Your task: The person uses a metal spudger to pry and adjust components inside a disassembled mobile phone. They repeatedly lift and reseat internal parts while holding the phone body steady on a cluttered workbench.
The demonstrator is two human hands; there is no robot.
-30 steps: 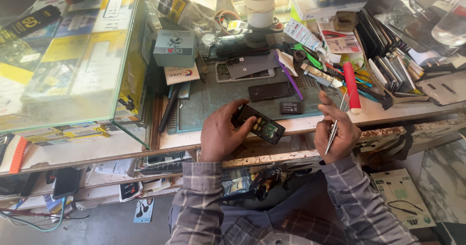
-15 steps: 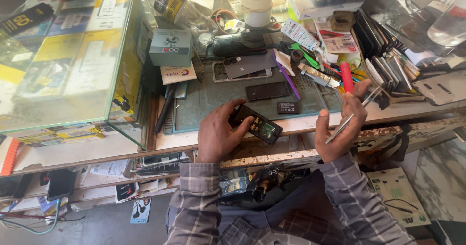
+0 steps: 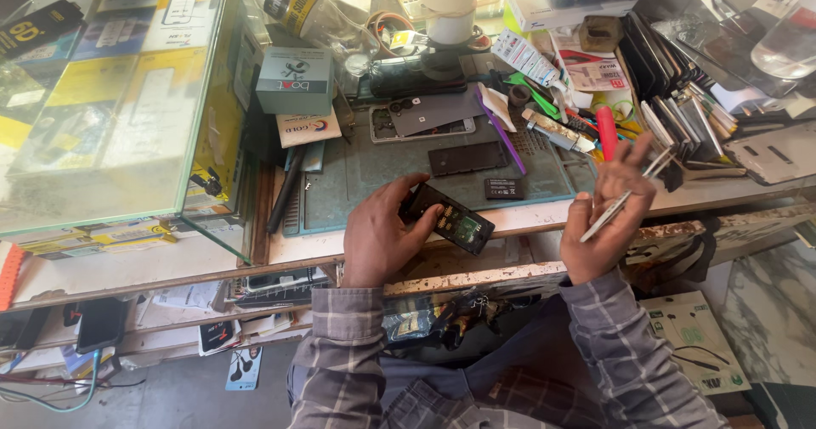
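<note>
Holding a small black rectangular handset with its back cover off (image 3: 448,218), the left hand (image 3: 380,235) clasps it over the front edge of the workbench (image 3: 212,259), just ahead of the grey-green work mat (image 3: 374,170). The right hand (image 3: 608,217), which half a second ago sat lower and nearer the handset, is now lifted and turned up past the bench's front edge, fingers half-spread, pinching slim silver metal tweezers (image 3: 619,201); the tool is thus clear of the open handset, which lies much where it did, so work on it appears paused. A small black battery (image 3: 504,189) rests on the mat's near right corner, a dark flat phone panel (image 3: 467,158) beside it. Toward the back edge stand a teal square cardboard box (image 3: 294,80) and, just in front, a pale card packet (image 3: 308,128). A roll of beige tape (image 3: 449,4) sits at the rear centre. Yellow and blue flat packages (image 3: 102,81) fill the glass display case at the left end.
</note>
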